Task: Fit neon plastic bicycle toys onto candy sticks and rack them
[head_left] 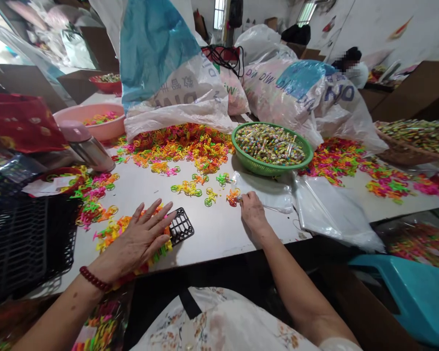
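The left hand's (pixel 142 239) fingers stretch out, slightly spread and gripping nothing, over bright plastic pieces (pixel 111 234) and beside a small black grid (pixel 183 225). The right hand's (pixel 254 212) fingers curl in beside an orange figure (pixel 232 197) (whether they pinch anything, one cannot tell). Both work above a pale tabletop (pixel 205 239), smooth and lightly marked. Farther back, a green basket (pixel 254 163) of wrapped bits stands between colourful heaps, with bulging printed sacks (pixel 278 92) behind. Beyond, a white wall (pixel 373 24) rises past another person (pixel 356 73).
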Available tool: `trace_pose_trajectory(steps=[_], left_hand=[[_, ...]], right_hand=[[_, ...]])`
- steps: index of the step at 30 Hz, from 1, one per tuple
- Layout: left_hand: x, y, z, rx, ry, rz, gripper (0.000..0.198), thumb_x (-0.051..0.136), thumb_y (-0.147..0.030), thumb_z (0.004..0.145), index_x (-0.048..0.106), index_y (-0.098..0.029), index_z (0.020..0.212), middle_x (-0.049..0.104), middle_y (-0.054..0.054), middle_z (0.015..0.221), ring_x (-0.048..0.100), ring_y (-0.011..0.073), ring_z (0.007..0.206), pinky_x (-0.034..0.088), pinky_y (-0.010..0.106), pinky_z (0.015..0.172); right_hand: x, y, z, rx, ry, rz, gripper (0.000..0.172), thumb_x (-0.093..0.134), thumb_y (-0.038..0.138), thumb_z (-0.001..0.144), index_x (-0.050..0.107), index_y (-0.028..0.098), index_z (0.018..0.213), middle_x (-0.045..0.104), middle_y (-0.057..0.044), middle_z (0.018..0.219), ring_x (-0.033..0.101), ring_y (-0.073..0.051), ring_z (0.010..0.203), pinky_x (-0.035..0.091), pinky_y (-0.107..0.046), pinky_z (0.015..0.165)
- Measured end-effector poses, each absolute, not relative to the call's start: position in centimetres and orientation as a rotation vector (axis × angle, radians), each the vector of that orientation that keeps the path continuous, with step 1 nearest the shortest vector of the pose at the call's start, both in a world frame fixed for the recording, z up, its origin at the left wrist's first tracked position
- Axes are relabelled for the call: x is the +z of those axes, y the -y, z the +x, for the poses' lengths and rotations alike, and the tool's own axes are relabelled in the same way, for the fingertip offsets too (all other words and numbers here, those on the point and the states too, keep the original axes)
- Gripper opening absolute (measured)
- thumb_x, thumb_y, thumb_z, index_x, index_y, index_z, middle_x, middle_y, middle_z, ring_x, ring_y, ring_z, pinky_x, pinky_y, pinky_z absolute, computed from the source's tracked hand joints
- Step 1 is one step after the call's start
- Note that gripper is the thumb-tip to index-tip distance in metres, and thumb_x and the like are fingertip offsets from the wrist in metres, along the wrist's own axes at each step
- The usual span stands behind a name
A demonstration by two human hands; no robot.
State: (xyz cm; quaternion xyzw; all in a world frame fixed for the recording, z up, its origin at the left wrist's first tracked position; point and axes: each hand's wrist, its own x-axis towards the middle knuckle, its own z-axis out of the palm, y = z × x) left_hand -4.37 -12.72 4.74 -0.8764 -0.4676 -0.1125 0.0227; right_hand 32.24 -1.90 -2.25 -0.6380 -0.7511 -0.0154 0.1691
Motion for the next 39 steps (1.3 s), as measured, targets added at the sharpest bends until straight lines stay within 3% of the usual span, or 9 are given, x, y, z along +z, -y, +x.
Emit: trace_pose_trajectory(steps=[2,6,13,16,20,24,31,34,39], left_hand=[[5.4,13.3,-4.0,-0.359,1.332,-2.821,0.045,0.043,-0.038,0.096,0.047,-0.033,0.141,0.044,0.0,0.15,0.023,0.024,0.147,0.012,0.05,0.122],[5.8,14.2,-3.3,-0.362,1.302,-2.954,0.037,0.047,-0.036,0.096,0.057,-0.025,0.129,0.059,0.004,0.136,0.037,0.0235,0.14,0.025,0.046,0.12],[6.3,14.2,-2.6,-0.381,1.431,-3.031,0.023,0.041,-0.031,0.098,0.059,-0.019,0.106,0.066,0.006,0.109,0.049,0.0211,0.127,0.03,0.045,0.118],[6.3,14.2,-2.6,-0.37,1.448,-3.026,0.025,0.04,-0.032,0.098,0.058,-0.018,0.108,0.065,0.008,0.109,0.05,0.0215,0.125,0.033,0.045,0.117],[6.1,14.4,-2.8,-0.452,1.513,-2.986,0.034,0.041,-0.033,0.098,0.052,-0.017,0.125,0.061,0.011,0.124,0.048,0.0232,0.127,0.034,0.047,0.115],[5.9,14.4,-2.8,-0.561,1.591,-2.99,0.041,0.041,-0.028,0.097,0.042,-0.019,0.138,0.057,0.011,0.133,0.051,0.0222,0.125,0.034,0.048,0.115],[5.6,14.4,-3.1,-0.668,1.542,-2.999,0.047,0.04,-0.017,0.095,0.037,-0.021,0.141,0.057,0.011,0.132,0.052,0.0213,0.125,0.034,0.047,0.115],[5.6,14.4,-3.1,-0.687,1.542,-2.995,0.047,0.04,-0.017,0.095,0.036,-0.022,0.142,0.059,0.01,0.129,0.053,0.0212,0.123,0.037,0.046,0.112],[5.5,14.4,-3.0,-0.688,1.578,-2.98,0.046,0.041,-0.018,0.095,0.037,-0.021,0.141,0.058,0.011,0.13,0.053,0.0221,0.123,0.039,0.047,0.11]], right_hand=[[-2.6,1.9,32.5,-0.066,2.184,-1.791,0.025,0.04,0.01,0.092,0.064,0.013,0.097,0.057,-0.014,0.098,0.051,-0.023,0.089,0.041,-0.033,0.08],[-2.4,2.5,30.2,0.009,2.14,-1.731,0.018,0.044,0.015,0.093,0.062,0.012,0.096,0.061,-0.013,0.094,0.055,-0.023,0.088,0.042,-0.033,0.08],[-1.3,4.9,24.3,0.601,1.934,-1.388,0.016,0.052,0.022,0.089,0.062,0.018,0.101,0.07,-0.009,0.1,0.064,-0.02,0.089,0.048,-0.032,0.083],[-1.2,5.8,22.3,0.747,1.855,-1.256,0.018,0.053,0.025,0.087,0.066,0.018,0.097,0.07,-0.008,0.099,0.065,-0.02,0.09,0.05,-0.034,0.085],[-1.9,7.0,20.1,1.191,1.706,-1.177,0.019,0.048,0.028,0.088,0.064,0.019,0.093,0.067,-0.004,0.082,0.064,-0.016,0.071,0.054,-0.031,0.068],[-3.3,8.1,18.0,1.498,1.579,-1.061,0.018,0.058,0.032,0.083,0.061,0.02,0.096,0.064,-0.001,0.082,0.062,-0.014,0.069,0.054,-0.028,0.064],[-3.3,9.0,16.2,1.39,1.807,-0.968,0.021,0.055,0.017,0.075,0.067,0.02,0.092,0.067,-0.002,0.09,0.061,-0.017,0.084,0.052,-0.03,0.078],[-3.0,9.3,15.9,1.442,1.734,-1.001,0.022,0.058,0.018,0.074,0.069,0.021,0.093,0.068,0.0,0.085,0.061,-0.017,0.079,0.052,-0.028,0.072],[-2.7,9.6,16.3,1.558,1.457,-0.98,0.021,0.069,0.035,0.075,0.069,0.019,0.089,0.065,0.0,0.076,0.057,-0.013,0.063,0.048,-0.026,0.061]])
